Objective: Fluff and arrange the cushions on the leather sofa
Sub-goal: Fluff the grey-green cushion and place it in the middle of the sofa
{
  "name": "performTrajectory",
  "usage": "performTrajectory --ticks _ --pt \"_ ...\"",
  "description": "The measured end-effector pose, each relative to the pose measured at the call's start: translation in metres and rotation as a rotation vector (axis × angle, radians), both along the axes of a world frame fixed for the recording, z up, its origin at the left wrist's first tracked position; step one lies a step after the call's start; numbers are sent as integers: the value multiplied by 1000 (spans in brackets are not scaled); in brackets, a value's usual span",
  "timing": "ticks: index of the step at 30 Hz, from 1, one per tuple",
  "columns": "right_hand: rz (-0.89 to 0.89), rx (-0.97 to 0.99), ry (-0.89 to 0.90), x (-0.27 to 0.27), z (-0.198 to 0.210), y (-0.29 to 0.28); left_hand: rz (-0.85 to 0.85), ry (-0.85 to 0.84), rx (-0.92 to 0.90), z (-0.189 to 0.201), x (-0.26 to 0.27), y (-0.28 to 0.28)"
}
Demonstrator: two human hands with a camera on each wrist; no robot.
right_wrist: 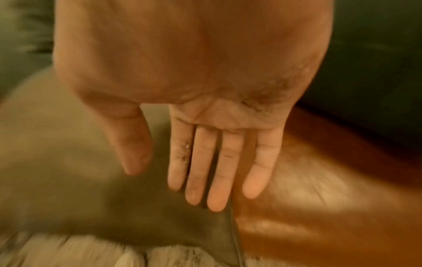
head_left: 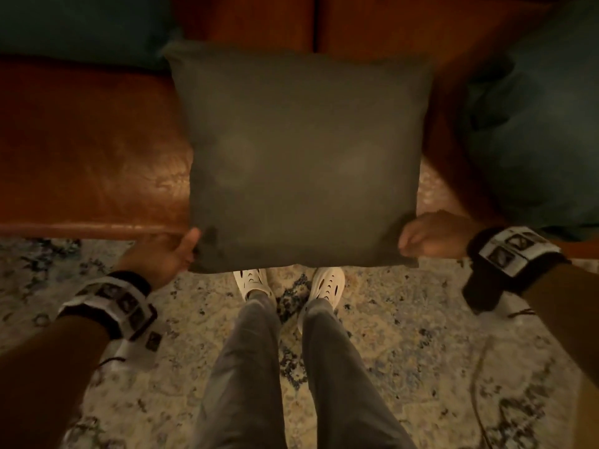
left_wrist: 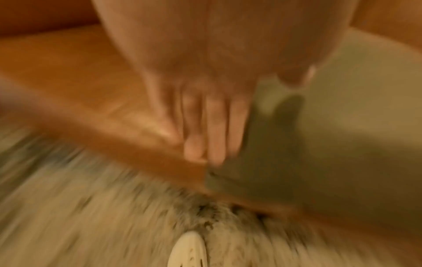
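Fluffing step: grey cushion [head_left: 301, 157] lies on the leather sofa [head_left: 90, 147], its near edge overhanging the seat front. Left hand [head_left: 165, 254] and right hand [head_left: 434, 236] flank its near corners, fingers straight, apparently pressing inward; blur hides actual contact. Next: squeeze, then stand it against the backrest. Teal cushions [head_left: 534, 131] crowd both sides; patterned rug [head_left: 421, 351] below.

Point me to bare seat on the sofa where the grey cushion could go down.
Bare leather seat lies left of the grey cushion, bordered behind by a dark green cushion. A narrow strip shows on its right; beyond that another green cushion crowds the seat. Left hand and right hand flank its near corners.
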State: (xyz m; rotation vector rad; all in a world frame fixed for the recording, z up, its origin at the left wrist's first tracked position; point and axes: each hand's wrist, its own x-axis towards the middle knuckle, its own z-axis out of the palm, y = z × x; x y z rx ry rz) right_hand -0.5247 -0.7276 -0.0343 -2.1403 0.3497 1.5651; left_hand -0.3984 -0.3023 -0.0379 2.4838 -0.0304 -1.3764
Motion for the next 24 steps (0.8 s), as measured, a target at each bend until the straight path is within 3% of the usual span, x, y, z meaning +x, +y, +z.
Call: performTrajectory --ticks 1,3,6,10,13,15,17,19,20,21,24 --pt "120 39 -50 3 5 14 -171 -47 15 8 -9 -16" --pt "194 212 -91 14 4 58 -347 96 -120 11 -32 -68" --pt "113 286 73 28 -18 110 -586 310 -146 -7 -57 -134" --pt "-45 155 172 21 -40 59 -791 149 110 -58 -28 -85" --pt "102 -68 104 -11 -43 -5 -643 156 265 -65 -14 -16" --pt "69 -204 50 -40 -50 -39 -448 145 382 -55 -8 21" --pt "-143 -266 -38 -68 -55 -59 -155 33 357 -49 -9 47" --pt "-610 -193 -85 -91 -53 -50 270 98 110 -49 -18 54" --pt "-851 -98 -48 -97 -48 -34 391 170 -12 -50 -26 51" --pt "-1016 -3 -36 -102 -47 -16 403 189 -57 -52 -34 46" --pt "-1138 -5 -203 -112 -52 31 279 -8 -42 -67 -57 39"
